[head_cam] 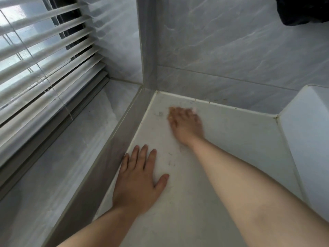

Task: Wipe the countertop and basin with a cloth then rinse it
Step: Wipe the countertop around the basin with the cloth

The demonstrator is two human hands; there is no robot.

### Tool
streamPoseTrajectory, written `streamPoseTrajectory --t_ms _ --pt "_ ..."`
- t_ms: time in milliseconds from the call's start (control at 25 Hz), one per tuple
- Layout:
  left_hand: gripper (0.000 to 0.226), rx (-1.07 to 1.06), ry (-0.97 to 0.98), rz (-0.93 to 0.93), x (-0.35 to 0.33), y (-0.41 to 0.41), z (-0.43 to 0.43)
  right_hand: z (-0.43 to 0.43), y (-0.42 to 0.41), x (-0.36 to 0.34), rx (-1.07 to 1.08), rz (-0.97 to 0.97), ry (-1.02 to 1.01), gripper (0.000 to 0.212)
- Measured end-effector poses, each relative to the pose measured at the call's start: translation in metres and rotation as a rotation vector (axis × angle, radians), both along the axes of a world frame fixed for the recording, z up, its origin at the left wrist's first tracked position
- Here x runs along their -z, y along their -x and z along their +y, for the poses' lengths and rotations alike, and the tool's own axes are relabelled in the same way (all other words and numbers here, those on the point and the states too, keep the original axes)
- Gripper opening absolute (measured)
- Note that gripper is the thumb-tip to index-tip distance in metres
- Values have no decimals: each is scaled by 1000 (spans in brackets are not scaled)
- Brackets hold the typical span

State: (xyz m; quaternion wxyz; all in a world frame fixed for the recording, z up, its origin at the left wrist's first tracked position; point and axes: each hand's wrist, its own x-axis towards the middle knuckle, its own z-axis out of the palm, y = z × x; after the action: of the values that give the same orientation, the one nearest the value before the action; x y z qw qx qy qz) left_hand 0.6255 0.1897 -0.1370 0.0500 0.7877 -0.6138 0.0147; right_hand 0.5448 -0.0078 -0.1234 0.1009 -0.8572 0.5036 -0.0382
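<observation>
A single head-worn camera looks steeply down and forward from above the countertop (222,139), close enough that both forearms run in from the bottom edge. The left hand (138,177) sits at lower centre, the right hand (185,123) near mid-frame. The wide lens takes in the window blind (44,59) slanting across the upper left and the tiled wall (222,50) along the top
</observation>
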Motion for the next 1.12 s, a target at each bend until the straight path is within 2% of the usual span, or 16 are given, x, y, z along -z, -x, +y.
streamPoseTrajectory --t_ms 80,120,200,280,360,680,800,960,1120 --pt "71 -1 6 14 -1 1 0 -4 18 -2 125 -35 -9 50" --pt "73 -5 8 22 -1 1 0 1 20 -5 68 -87 -13 48" --pt "76 -21 13 41 -1 1 0 26 11 -12 -211 -206 -87 47" --pt "78 -30 5 49 0 2 0 42 -1 -12 -473 -180 -122 44" --pt "79 -28 8 51 0 2 0 33 -17 -7 -528 -96 -43 43" --pt "79 -9 56 26 4 0 0 -29 -85 3 54 -115 -10 45" --pt "79 -10 62 22 5 0 -1 -50 -86 4 120 -80 17 45" --pt "79 -20 64 12 3 0 -1 -59 -48 7 141 -8 44 47" --pt "79 -27 56 13 2 2 0 -64 36 6 351 66 84 52"
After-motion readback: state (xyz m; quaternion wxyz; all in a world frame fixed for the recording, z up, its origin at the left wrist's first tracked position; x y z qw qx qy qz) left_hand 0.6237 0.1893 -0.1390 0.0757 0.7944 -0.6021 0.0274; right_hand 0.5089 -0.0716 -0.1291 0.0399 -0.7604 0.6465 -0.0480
